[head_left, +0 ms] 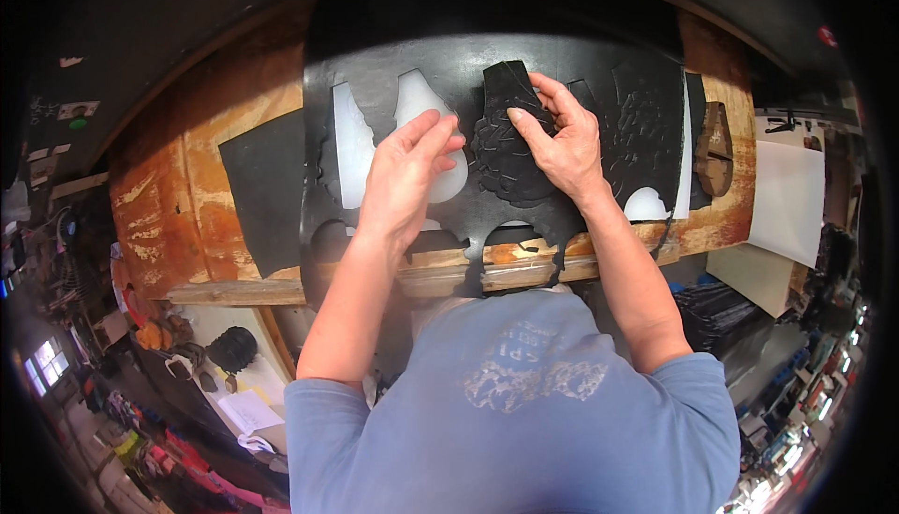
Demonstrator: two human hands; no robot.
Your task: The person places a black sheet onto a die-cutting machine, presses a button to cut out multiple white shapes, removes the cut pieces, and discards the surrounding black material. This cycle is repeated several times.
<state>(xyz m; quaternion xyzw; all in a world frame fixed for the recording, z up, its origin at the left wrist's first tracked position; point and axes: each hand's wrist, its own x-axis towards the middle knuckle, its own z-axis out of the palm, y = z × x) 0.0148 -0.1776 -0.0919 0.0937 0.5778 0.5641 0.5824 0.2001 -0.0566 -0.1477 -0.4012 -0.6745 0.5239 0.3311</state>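
Observation:
A black sheet (412,51), which looks like rubber, lies across the wooden bench, with sole-shaped openings cut in it. White shows through two openings on the left. My right hand (567,135) grips the right edge of a black sole-shaped piece (506,139) with a raised, grooved pattern, its thumb on top and fingers at the far edge. Over the second white opening (426,93) hovers my left hand (412,163), fingers loosely stretched, with nothing seen in it. Whether it touches the sheet is hard to tell. More patterned sole shapes (646,121) lie right of my right hand.
A brown sole-shaped block (714,151) stands at the bench's right end. Another dark sheet (267,191) lies under the left side. The bench's worn wooden front edge (234,292) runs before me. A lower-left table (267,364) holds papers (248,411) and a black bundle (232,349).

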